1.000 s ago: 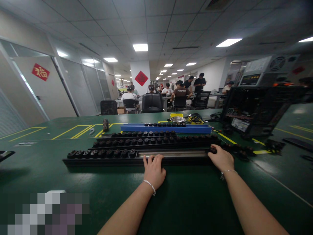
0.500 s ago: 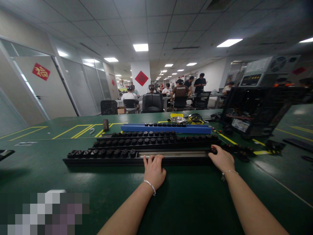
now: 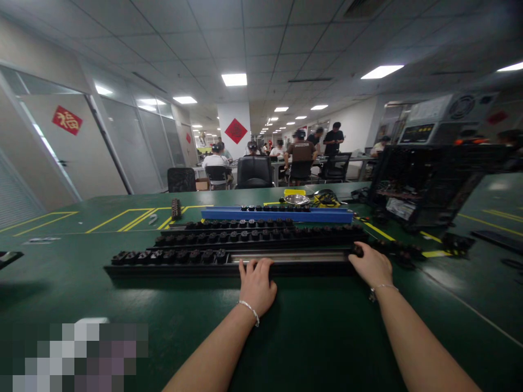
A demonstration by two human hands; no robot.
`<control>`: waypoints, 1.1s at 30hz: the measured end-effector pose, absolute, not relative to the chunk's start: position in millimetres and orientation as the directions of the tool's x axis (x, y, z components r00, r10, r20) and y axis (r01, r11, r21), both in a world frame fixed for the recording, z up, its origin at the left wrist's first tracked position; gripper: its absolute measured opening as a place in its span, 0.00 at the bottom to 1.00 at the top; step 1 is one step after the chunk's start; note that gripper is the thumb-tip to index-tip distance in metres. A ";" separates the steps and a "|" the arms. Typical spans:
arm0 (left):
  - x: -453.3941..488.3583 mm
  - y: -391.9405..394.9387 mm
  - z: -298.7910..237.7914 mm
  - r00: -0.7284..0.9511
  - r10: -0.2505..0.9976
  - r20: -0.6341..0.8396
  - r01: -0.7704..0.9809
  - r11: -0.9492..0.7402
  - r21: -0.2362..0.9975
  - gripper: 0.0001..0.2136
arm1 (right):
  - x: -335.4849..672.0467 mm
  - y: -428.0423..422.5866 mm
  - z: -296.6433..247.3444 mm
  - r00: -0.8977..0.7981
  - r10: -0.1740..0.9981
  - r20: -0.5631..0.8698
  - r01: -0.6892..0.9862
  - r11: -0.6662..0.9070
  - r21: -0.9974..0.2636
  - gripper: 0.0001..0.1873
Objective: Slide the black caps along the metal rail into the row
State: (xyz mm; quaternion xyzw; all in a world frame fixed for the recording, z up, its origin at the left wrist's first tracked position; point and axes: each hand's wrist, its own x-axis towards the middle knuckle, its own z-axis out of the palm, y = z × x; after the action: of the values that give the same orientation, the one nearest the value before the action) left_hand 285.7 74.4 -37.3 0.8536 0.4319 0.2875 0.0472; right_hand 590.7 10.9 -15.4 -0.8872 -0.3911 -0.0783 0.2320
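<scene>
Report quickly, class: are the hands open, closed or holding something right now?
Left hand: fingers over the near edge of the front black rail; grip cannot be told.
Right hand: closed on a small black part at the rail's right end.

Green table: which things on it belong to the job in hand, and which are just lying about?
In the job, it seems:
nearest black rail, the left hand on it
row of black parts in it
small black part at the right hand

Lying about, probably, untouched:
blue rail
metal dish
yellow container
computer case
</scene>
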 end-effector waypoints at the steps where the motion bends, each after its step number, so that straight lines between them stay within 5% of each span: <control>1: 285.7 74.4 -37.5 0.463 0.763 0.451 0.710 -0.624 0.326 0.22 | 590.9 10.6 -15.5 0.683 0.653 0.325 0.729 -0.590 -0.347 0.27; 33: 286.5 73.1 -34.4 0.459 0.785 0.416 0.735 -0.598 0.319 0.22 | 608.5 8.4 -24.1 0.762 0.573 0.302 0.646 -0.641 -0.415 0.27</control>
State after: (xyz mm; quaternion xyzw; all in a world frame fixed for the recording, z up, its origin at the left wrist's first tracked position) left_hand 286.5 73.1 -34.4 0.8527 0.4457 0.2684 0.0470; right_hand 608.5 8.4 -24.1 -0.9029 -0.3376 -0.0715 0.2564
